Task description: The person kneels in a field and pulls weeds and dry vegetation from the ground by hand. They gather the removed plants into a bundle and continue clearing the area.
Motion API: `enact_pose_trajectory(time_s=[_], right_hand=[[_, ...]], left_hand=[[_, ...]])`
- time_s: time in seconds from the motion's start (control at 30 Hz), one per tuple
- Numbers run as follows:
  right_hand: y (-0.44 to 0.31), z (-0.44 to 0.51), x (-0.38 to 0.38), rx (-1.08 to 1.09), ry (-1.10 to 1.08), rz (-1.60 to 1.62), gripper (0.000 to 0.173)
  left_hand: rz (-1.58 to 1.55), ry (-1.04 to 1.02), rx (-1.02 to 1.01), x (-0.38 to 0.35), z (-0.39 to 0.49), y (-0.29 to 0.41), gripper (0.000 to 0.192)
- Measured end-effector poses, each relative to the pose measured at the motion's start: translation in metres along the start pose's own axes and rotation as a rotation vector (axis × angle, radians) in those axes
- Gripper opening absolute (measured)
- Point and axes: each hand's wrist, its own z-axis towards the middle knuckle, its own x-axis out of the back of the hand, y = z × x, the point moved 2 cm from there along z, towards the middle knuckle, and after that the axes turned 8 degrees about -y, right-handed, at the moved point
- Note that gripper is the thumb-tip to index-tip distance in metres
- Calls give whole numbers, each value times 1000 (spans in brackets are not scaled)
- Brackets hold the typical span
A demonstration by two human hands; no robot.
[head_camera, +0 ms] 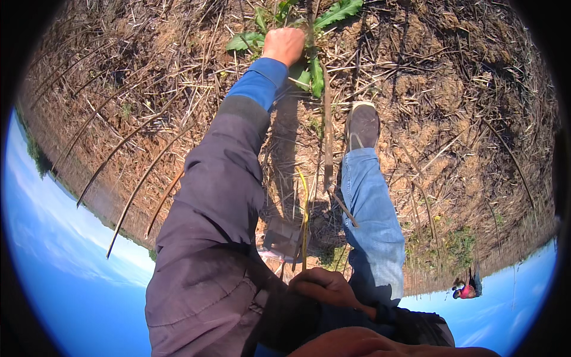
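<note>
My left hand (284, 46) reaches down to the ground with a blue cuff at its wrist. Its fist is closed at the base of a leafy green plant (317, 76), whose toothed leaves spread around it. The fingers' inner side is hidden from view. Low in the picture, my right hand (323, 285) is curled in shade near my body. A thin yellow strip (305, 201) and brown stalks run down to its knuckles; whether its fingers hold them is unclear.
My right shoe (363, 122) stands beside a thick dry stick (328, 134). Dry straw covers the soil (410, 98). Several bent stalks (134, 201) rise at left. A pale object (281, 238) lies partly hidden between my legs. Another person (467, 290) is far off, lower right.
</note>
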Motion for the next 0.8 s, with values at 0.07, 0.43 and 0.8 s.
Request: enact_pose_trajectory(time_s=[0.07,0.43,0.8], right_hand=[[1,0,0,1,2,9,22],[-3,3,-5,24,26,21,19],[-14,8,-12,-25,-51,43,21]], left_hand=[[5,-1,-13,1,-2,-3,16],[-54,-40,-47,13,-8,-11,20],[-908,677,87,107,-106,-151,16]])
